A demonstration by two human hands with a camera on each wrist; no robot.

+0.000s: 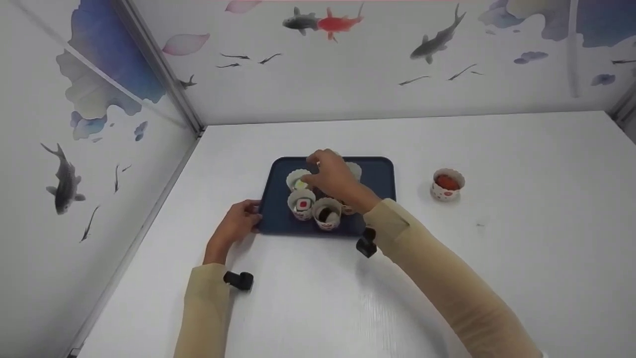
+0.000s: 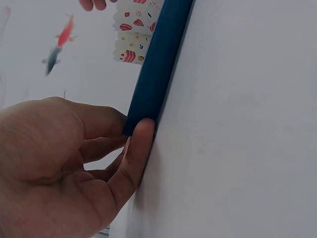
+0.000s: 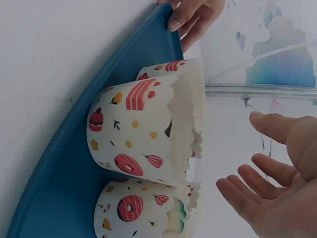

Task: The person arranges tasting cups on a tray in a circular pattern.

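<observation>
A dark blue tray (image 1: 273, 214) lies on the white table. My left hand (image 1: 237, 223) grips its near left edge, thumb and fingers at the rim (image 2: 161, 64). Several patterned paper cups stand close together on the tray. One cup (image 1: 327, 226) contains a black-and-white piece, another (image 1: 302, 215) a white piece with a red square centre, and a third (image 1: 293, 175) something yellow-green. Over these cups hovers my right hand (image 1: 335, 174), its fingers loosely bent and apart (image 3: 277, 168), holding nothing. It hides part of the cups behind it.
To the right of the tray, a separate paper cup (image 1: 447, 194) with orange-red contents stands on the table (image 1: 521, 238). White panels printed with fish and flowers border the table at the back (image 1: 348, 89) and left (image 1: 30, 238).
</observation>
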